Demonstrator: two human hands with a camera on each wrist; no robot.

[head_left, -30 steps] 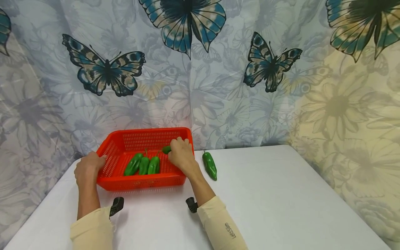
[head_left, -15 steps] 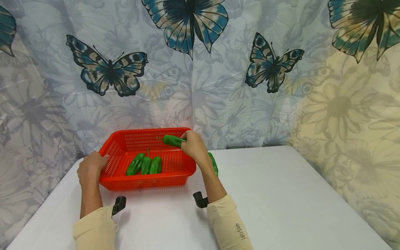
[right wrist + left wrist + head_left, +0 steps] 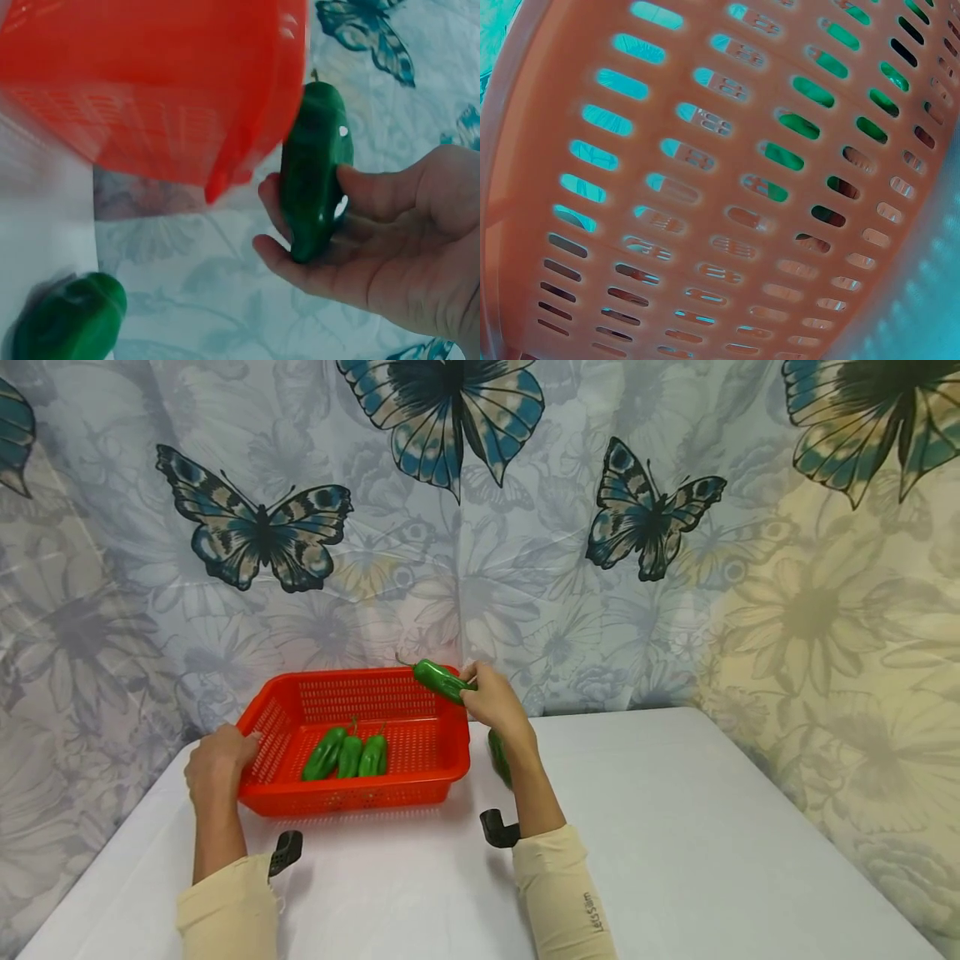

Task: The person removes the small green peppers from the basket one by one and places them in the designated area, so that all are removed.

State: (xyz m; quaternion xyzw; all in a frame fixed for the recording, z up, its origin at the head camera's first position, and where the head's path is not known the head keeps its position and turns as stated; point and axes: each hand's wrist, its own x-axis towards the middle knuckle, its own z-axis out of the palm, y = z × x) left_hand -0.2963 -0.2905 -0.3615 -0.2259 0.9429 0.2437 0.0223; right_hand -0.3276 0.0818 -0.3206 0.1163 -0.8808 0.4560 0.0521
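Note:
My right hand [image 3: 497, 700] pinches a green pepper [image 3: 441, 681] by its lower end, stem pointing up and left, above the back right corner of the red basket [image 3: 352, 782]. In the right wrist view the thumb and fingers hold this pepper [image 3: 315, 165] beside the basket's wall. The left hand [image 3: 219, 762] grips the basket's left rim, thumb on the near side of the edge; the left wrist view shows only the slotted wall [image 3: 705, 191], with green showing through. Inside the basket several green peppers [image 3: 348, 756] lie side by side.
Another green pepper [image 3: 498, 758] lies on the white table [image 3: 675, 843] right of the basket, partly behind the right forearm. A butterfly-printed cloth [image 3: 525, 577] hangs behind the table.
The right hand has lifted the pepper from inside the basket, moving up and right over the rim. The left hand stays on the basket.

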